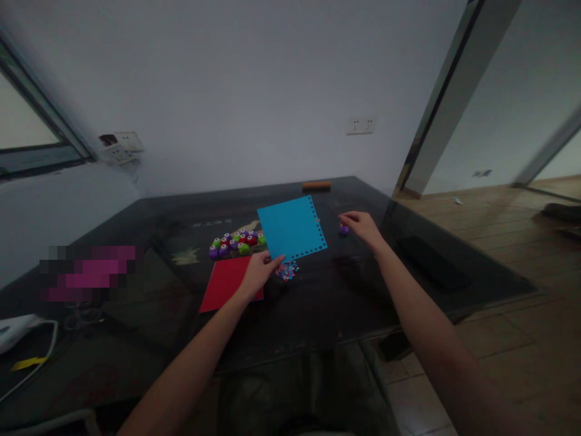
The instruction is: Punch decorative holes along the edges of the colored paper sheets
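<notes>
My left hand (pixel 259 270) pinches the near corner of a blue paper sheet (pixel 290 227) and holds it tilted above the dark glass table (pixel 318 303). Small holes run along the sheet's right and lower edges. Under it lies a little pile of coloured paper bits (pixel 287 271). My right hand (pixel 361 225) reaches out over the table, fingertips at a small purple punch (pixel 344 229); I cannot tell if it grips it. A red paper sheet (pixel 224 283) lies flat beside my left wrist.
A cluster of several small punches (pixel 236 242) in purple, green and red sits behind the red sheet. An orange bar (pixel 316 185) lies at the table's far edge. A white device with a cable (pixel 18 330) sits at the near left. Wooden floor (pixel 499 242) extends right.
</notes>
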Motion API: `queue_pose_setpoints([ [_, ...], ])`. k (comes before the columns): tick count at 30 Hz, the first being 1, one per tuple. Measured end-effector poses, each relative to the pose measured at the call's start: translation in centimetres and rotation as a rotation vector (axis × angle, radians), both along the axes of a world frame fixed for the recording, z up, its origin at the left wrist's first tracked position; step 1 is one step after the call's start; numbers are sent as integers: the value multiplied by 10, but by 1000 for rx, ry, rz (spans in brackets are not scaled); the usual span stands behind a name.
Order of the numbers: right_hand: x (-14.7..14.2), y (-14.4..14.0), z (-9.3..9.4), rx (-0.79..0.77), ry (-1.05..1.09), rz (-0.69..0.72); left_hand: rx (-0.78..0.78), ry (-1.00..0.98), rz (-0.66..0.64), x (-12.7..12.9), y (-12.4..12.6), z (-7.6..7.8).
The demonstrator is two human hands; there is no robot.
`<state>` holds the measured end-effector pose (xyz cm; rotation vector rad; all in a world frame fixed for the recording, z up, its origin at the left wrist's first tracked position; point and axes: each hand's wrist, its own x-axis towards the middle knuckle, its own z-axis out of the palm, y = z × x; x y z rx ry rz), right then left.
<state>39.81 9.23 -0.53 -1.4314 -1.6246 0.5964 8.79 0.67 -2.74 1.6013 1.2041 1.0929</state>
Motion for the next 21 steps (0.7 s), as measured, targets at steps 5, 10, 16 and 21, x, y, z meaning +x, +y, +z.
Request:
queue_pose_setpoints([
  [5,-41,-34,12,-162,339,361,12,17,-18,1,0,-1],
  [10,-55,-41,3,-181,435,323,-2,40,-89,4,-3,0],
  [16,-50,-42,1,-174,438,228,12,49,-52,1,-2,-4],
  [21,-49,-46,1,-158,484,218,-6,29,-37,1,-3,-4],
])
